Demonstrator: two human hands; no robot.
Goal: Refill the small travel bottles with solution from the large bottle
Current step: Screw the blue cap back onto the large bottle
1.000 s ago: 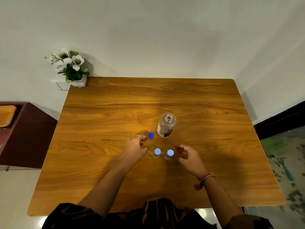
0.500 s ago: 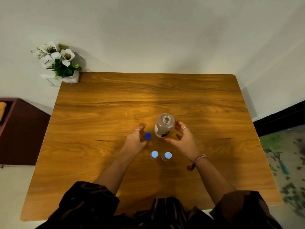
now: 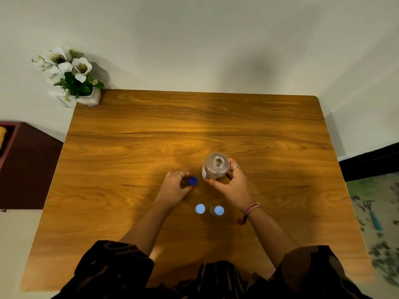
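Two capped travel bottles point(image 3: 209, 209) stand at centre frame; right hand point(image 3: 231, 184) grips the uncapped large bottle point(image 3: 215, 166), left hand point(image 3: 175, 186) pinches its blue cap point(image 3: 192, 181).

a white pot of white flowers point(image 3: 71, 76) stands at the far left corner of the wooden table point(image 3: 151, 130); a dark red cabinet point(image 3: 28, 167) sits left.

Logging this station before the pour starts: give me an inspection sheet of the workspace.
Surface: wooden table, no spills seen.
Job's things: large bottle upright, uncapped; dark blue cap beside it; two small bottles upright, light blue caps on.
Clutter: flower pot at far left corner.
Grips: right hand holds large bottle; left hand touches the dark blue cap.
Cables: nothing seen.
Surroundings: dark cabinet left, white wall behind.
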